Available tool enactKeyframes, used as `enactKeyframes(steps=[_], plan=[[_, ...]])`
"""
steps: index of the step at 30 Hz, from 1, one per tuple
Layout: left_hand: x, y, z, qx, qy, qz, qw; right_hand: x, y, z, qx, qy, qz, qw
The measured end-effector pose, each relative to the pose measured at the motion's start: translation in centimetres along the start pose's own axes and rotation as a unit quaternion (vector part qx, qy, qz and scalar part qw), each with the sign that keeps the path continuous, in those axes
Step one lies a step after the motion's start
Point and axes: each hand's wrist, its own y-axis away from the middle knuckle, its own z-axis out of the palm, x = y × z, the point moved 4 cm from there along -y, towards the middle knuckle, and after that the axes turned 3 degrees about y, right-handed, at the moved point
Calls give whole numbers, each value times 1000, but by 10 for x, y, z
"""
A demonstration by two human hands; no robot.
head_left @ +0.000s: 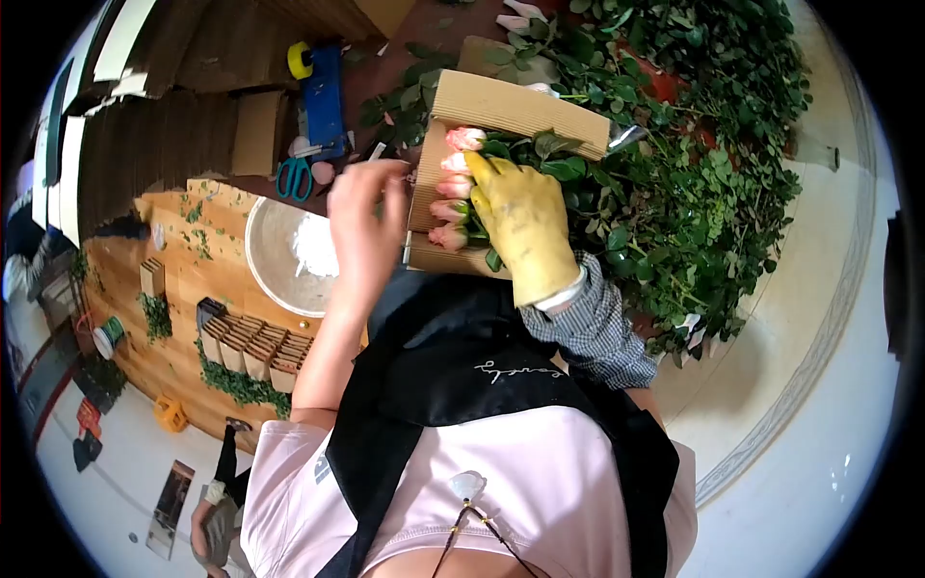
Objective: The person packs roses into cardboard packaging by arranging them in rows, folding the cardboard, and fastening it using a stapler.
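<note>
My right hand (520, 222), in a yellow rubber glove, lies over a row of pink roses (455, 186). Its fingers are stretched out across the blooms and the stems just behind them. The roses lie side by side on a sheet of corrugated cardboard (520, 106), whose far part is folded up behind them; their leafy stems run off to the right under the glove. Left of the cardboard is my bare left hand (366, 217), smeared by motion. Whether its fingers hold anything cannot be made out.
A big heap of leafy stems (694, 193) covers the right side. Teal scissors (295, 178), a blue tape dispenser (324, 101) and stacked cardboard (159, 144) lie at left. Below stands a white bucket (258, 260). Wrapped bundles (255, 342) rest on the floor, and another person (217, 520) is at lower left.
</note>
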Motion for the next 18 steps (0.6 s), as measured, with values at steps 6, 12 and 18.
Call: enactKeyframes(steps=[6,12,18], plan=[[66,56,35,-222,-84,32,971,8,-2,5,-2,-71,0,997],[46,49,20,-284,-6,110,953,2,0,0,31,-40,-17,999],[-120,-15,-82,-4,254,-153,955,7,23,-31,86,-173,5,981]])
